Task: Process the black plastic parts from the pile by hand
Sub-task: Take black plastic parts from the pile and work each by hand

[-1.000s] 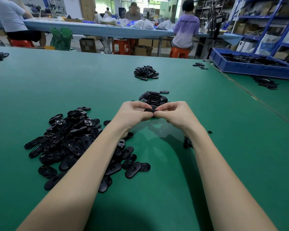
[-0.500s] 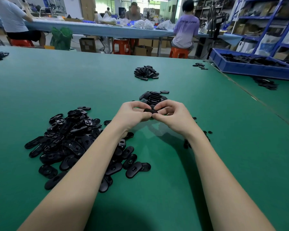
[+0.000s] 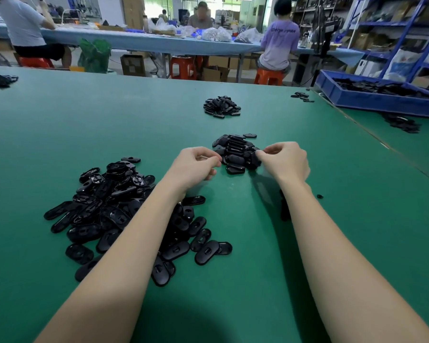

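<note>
Light: bright and even, seemingly from overhead.
Shadows: soft dark patches on the counter (image 3: 60,125) under the forearms, and one at the bottom edge.
Glare: small highlights on the glossy black parts (image 3: 114,209); the far doorway is washed out.
Distortion: wide-angle bending; shelving (image 3: 406,33) leans at the right edge.
Focus: foreground sharp, background softer.

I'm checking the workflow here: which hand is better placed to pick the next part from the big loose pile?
Probably the left hand: its forearm lies right over the big pile, fingers curled with nothing visible in them. The right hand is at the small stack, fingertips touching it.
</note>
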The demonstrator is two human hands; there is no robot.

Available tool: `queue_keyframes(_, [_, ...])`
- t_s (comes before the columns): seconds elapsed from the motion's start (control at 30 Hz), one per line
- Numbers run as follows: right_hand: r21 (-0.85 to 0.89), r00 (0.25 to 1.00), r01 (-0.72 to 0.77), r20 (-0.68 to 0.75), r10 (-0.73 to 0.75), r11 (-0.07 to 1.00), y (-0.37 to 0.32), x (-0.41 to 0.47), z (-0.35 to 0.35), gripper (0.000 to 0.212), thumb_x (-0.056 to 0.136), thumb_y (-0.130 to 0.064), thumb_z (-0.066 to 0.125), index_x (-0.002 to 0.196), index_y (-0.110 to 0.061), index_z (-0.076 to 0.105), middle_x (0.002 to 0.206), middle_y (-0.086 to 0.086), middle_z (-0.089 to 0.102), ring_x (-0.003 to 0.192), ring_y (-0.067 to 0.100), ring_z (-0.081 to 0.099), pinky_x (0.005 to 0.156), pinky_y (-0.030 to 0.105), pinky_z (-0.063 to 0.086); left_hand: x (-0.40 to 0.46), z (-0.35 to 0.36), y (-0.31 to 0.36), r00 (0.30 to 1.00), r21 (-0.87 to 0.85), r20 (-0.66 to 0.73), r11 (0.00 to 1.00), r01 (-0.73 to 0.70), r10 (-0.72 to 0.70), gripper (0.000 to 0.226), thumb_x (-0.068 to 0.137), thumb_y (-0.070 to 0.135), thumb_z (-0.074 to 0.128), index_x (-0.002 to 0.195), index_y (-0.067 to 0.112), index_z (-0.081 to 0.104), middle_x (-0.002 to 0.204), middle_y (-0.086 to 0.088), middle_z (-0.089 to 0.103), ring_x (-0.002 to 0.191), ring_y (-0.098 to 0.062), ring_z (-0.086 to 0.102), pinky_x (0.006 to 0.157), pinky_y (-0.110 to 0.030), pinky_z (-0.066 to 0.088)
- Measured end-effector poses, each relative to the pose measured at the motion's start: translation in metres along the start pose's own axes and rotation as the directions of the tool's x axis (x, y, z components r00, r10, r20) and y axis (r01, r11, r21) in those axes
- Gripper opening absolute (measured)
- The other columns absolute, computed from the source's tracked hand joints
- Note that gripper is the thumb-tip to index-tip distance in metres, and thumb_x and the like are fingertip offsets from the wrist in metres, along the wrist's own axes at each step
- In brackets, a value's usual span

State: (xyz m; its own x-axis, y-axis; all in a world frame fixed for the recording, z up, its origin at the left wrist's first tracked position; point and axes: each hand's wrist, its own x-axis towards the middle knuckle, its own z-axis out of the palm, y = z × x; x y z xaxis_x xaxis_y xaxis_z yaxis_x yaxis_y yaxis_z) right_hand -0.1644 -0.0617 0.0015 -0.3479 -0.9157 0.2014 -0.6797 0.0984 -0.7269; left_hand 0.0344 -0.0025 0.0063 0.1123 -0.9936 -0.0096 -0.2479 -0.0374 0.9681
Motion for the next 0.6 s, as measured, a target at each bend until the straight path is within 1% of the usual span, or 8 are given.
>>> queue_keyframes(0.1, [-0.037,0.999,0.023,0.031,-0.022,0.999,-0.011,0.007,0.009,0.027,0.08,-0.046,0.075,0.1,-0.028,0.079,0.105,-0.004,0.076,0.106,0.023,0.068,0.077,0.027,0.04,0.0,-0.001,-0.001,0.999,0.065,0.032,0.998,-0.003,0.001,0.015,0.098,0.016,0.058,0.094,0.018,0.073,0.095,0.0,0.076,0.082,-0.014,0.069,0.084,-0.033,0.06])
queue_keyframes(0.2, [-0.033,0.997,0.035,0.07,-0.033,0.999,-0.014,0.005,0.01,0.029,0.08,-0.049,0.075,0.101,-0.03,0.078,0.103,-0.007,0.076,0.104,0.02,0.067,0.076,0.026,0.039,0.0,-0.005,0.001,0.997,0.147,0.071,0.989,-0.025,0.015,0.016,0.098,0.019,0.058,0.093,0.019,0.073,0.095,0.003,0.076,0.081,-0.013,0.07,0.079,-0.028,0.058])
queue_keyframes(0.3, [0.014,0.993,0.055,0.108,-0.056,0.998,-0.011,-0.004,0.005,0.022,0.08,-0.048,0.073,0.095,-0.031,0.076,0.092,-0.013,0.074,0.094,0.015,0.066,0.061,0.022,0.038,-0.002,-0.009,0.004,0.994,0.256,0.111,0.966,-0.043,0.015,0.017,0.096,0.021,0.057,0.091,0.023,0.073,0.092,0.007,0.076,0.083,-0.013,0.072,0.078,-0.027,0.055])
queue_keyframes(0.37, [0.052,0.988,0.07,0.131,-0.076,0.996,-0.007,-0.012,0.002,0.015,0.082,-0.043,0.07,0.091,-0.032,0.075,0.087,-0.016,0.073,0.088,0.012,0.067,0.059,0.02,0.038,-0.004,-0.012,0.007,0.991,0.354,0.132,0.933,-0.067,0.021,0.016,0.094,0.021,0.06,0.088,0.026,0.074,0.089,0.009,0.076,0.082,-0.011,0.07,0.074,-0.023,0.048])
queue_keyframes(0.43, [0.074,0.98,0.092,0.169,-0.103,0.993,-0.001,-0.019,0.0,0.01,0.083,-0.04,0.069,0.088,-0.032,0.074,0.082,-0.017,0.072,0.085,0.008,0.067,0.062,0.022,0.045,-0.006,-0.015,0.013,0.988,0.481,0.153,0.872,-0.094,0.022,0.016,0.091,0.02,0.064,0.083,0.03,0.074,0.086,0.011,0.073,0.079,-0.007,0.064,0.068,-0.019,0.044])
queue_keyframes(0.5, [0.083,0.968,0.11,0.216,-0.126,0.99,0.004,-0.025,-0.001,0.009,0.082,-0.037,0.068,0.084,-0.033,0.075,0.081,-0.017,0.072,0.084,0.006,0.066,0.07,0.027,0.052,-0.008,-0.019,0.021,0.985,0.633,0.174,0.769,-0.096,-0.02,0.018,0.086,0.018,0.067,0.079,0.033,0.072,0.089,0.013,0.071,0.085,-0.009,0.064,0.072,-0.02,0.047])
queue_keyframes(0.57, [0.081,0.947,0.136,0.282,-0.153,0.987,0.008,-0.027,-0.003,0.009,0.083,-0.035,0.069,0.082,-0.032,0.077,0.082,-0.017,0.073,0.085,0.002,0.065,0.074,0.028,0.053,-0.01,-0.02,0.028,0.985,0.781,0.147,0.622,-0.058,-0.092,0.014,0.079,0.019,0.073,0.076,0.033,0.072,0.095,0.01,0.07,0.093,-0.018,0.066,0.083,-0.03,0.055])
queue_keyframes(0.6, [0.084,0.935,0.148,0.314,-0.167,0.985,0.008,-0.027,-0.004,0.009,0.084,-0.035,0.069,0.081,-0.033,0.077,0.081,-0.017,0.073,0.084,-0.002,0.064,0.072,0.026,0.052,-0.012,-0.018,0.032,0.985,0.833,0.122,0.553,-0.035,-0.121,0.013,0.075,0.021,0.077,0.075,0.032,0.071,0.096,0.007,0.07,0.095,-0.022,0.066,0.086,-0.035,0.056])
